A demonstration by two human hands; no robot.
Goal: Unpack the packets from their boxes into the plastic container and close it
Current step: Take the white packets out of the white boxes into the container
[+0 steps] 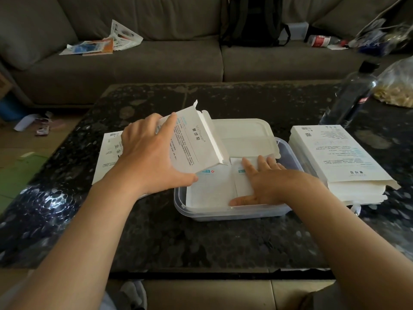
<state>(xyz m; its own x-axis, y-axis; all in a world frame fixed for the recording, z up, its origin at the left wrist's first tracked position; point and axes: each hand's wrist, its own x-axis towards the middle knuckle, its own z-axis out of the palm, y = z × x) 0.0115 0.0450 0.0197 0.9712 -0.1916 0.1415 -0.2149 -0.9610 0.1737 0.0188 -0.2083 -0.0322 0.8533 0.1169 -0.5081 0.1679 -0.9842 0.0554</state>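
A clear plastic container (223, 212) stands on the dark table and holds white packets (210, 189) lying flat. My left hand (147, 153) grips a white box (194, 139) by its side, tilted with its open end over the container's left part. My right hand (266, 182) lies flat with straight fingers on the packets at the container's right side. The container's white lid (245, 135) lies just behind it, partly under the box. A stack of white boxes (335, 162) stands to the right. Another flat white box (107, 153) lies on the left, mostly behind my left arm.
A dark plastic bottle (350, 95) and a clear bag of yellowish pieces (395, 88) stand at the table's far right. Behind the table a grey sofa (156, 63) holds papers (100, 43), a black backpack (252, 21) and other clutter. Scraps lie on the floor at left.
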